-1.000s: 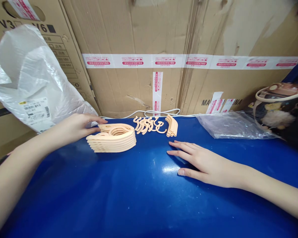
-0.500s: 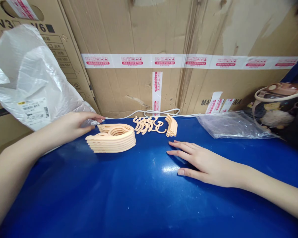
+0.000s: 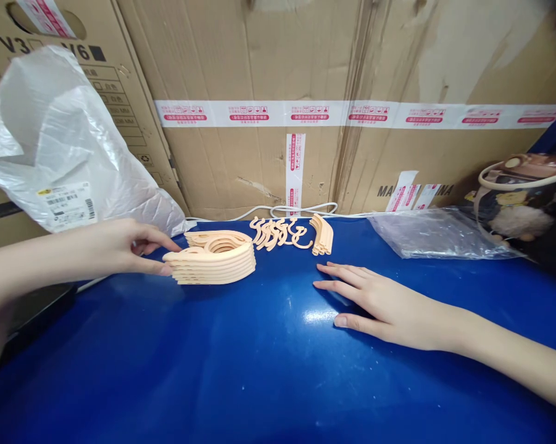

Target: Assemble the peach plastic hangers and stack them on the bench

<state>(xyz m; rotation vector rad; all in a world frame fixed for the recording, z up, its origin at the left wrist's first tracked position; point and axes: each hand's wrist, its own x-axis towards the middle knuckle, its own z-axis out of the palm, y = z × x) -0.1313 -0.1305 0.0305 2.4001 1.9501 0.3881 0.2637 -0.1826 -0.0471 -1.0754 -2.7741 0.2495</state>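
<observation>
A neat stack of cream plastic hanger pieces, curved and with loops, lies left of centre on the blue table. At its left end, my left hand has thumb and forefinger closed around the tip of the top hanger piece. Right of the stack lie several cream hanger hooks, and beside them a bundle of short curved tubes. My right hand rests on the table in front of the tubes, fingers spread, holding nothing.
Large cardboard boxes stand along the back. A white plastic mailer bag leans at the left. A clear plastic bag lies at the back right near a brown-lidded bottle. A white cable runs along the back edge.
My left hand has come down and nearer from the far side of the stack to its left end, thumb and forefinger closing there. The right hand stays in place.
</observation>
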